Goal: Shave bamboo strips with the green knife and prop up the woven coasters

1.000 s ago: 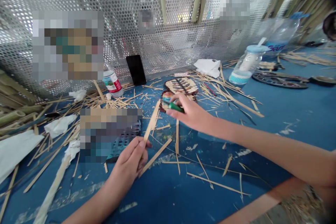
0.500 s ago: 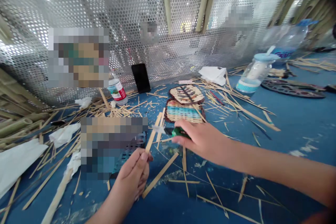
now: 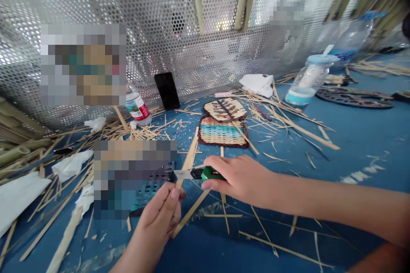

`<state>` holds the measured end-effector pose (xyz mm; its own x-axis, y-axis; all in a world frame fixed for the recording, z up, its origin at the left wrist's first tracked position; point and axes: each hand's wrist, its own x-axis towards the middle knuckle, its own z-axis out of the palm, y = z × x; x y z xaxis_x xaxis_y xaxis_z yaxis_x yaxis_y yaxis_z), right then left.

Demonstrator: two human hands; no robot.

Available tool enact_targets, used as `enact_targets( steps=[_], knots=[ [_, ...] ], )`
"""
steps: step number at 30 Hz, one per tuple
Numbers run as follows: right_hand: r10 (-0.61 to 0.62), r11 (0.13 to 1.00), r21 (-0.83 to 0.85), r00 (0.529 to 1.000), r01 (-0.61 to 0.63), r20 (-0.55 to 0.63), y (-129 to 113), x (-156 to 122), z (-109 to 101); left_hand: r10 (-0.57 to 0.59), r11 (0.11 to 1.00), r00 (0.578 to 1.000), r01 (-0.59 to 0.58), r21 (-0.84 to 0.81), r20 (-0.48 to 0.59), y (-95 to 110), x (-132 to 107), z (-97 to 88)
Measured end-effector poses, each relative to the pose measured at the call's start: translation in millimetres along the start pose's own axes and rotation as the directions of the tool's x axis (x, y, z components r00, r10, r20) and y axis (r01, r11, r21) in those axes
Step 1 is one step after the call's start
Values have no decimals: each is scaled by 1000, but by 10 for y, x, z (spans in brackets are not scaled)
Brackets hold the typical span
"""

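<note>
My left hand [image 3: 163, 211] is closed round the lower end of a pale bamboo strip [image 3: 189, 160], which slants up and away over the blue table. In my right hand [image 3: 235, 177] is a utility knife [image 3: 209, 174] with a green and black handle, its blade pointing left. The blade lies across the strip just above my left fingers. Beyond the knife rests a woven panel [image 3: 222, 130] with blue and orange bands and a dark edge. A second woven piece [image 3: 225, 109] with a leaf-like pattern overlaps its top.
Loose bamboo strips [image 3: 288, 123] litter the blue table [image 3: 320, 170]. A phone [image 3: 167, 91] leans on the perforated metal screen [image 3: 144, 21], beside a small labelled bottle [image 3: 138, 108]. At right stand a lidded jar [image 3: 307, 81] and a paint palette [image 3: 355, 97]. Crumpled tissues [image 3: 72, 165] lie at left.
The knife blade has moved down along the bamboo strip, towards my left hand. My left hand keeps its hold. The whole view has shifted slightly.
</note>
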<state>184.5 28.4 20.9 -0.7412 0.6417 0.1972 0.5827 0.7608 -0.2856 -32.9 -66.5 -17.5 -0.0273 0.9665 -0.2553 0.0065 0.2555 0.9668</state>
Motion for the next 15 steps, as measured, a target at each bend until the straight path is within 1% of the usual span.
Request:
enact_targets(
  steps=[4, 6, 9, 10, 12, 14, 15],
  knots=[
    [6, 998, -57, 999, -8, -34, -50, -29, 45, 16, 1000, 1000, -16, -14, 4, 5, 23, 3],
    [-3, 997, -75, 999, -1, -50, -54, -35, 55, 28, 1000, 1000, -28, 10, 7, 32, 28, 9],
    [2, 995, -95, 998, -8, -61, 3, -13, 57, 59, 997, 998, -59, 49, 7, 77, 10, 22],
    [20, 995, -94, 997, -26, -68, 54, 9, 48, 70, 996, 998, -70, 49, 2, 84, 0, 27],
    [95, 991, -83, 990, -104, -106, 192, 68, 7, 78, 996, 997, -78, 34, -5, 75, -18, 33],
    [184, 980, -41, 969, -193, -166, 311, 120, -58, 83, 996, 997, -83, 19, -4, 44, -24, 35],
    [210, 976, -10, 960, -216, -186, 332, 130, -91, 81, 997, 997, -81, 12, -6, 25, -20, 33]
  ],
)
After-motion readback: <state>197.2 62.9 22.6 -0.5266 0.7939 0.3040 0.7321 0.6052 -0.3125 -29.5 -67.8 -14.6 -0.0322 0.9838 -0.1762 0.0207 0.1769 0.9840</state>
